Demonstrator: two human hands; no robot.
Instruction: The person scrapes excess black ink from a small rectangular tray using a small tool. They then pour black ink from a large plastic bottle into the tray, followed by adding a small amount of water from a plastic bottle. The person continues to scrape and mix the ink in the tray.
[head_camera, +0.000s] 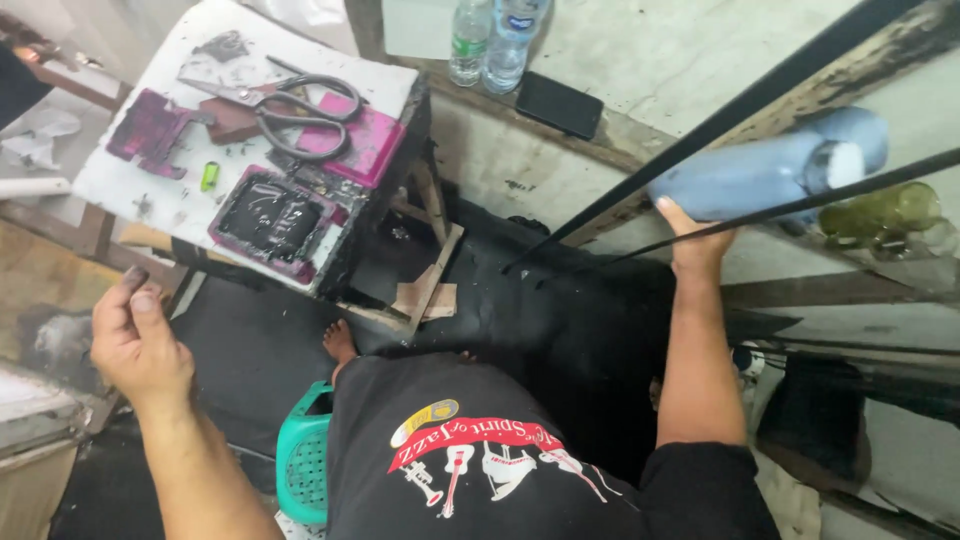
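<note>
Black rods (700, 130) cross before right hand (695, 245), seemingly gripping blue bottle (760, 170).

bottle (750, 175): matt blue plastic | scissors (290, 105): dull metal | stool (305, 465): green plastic
</note>
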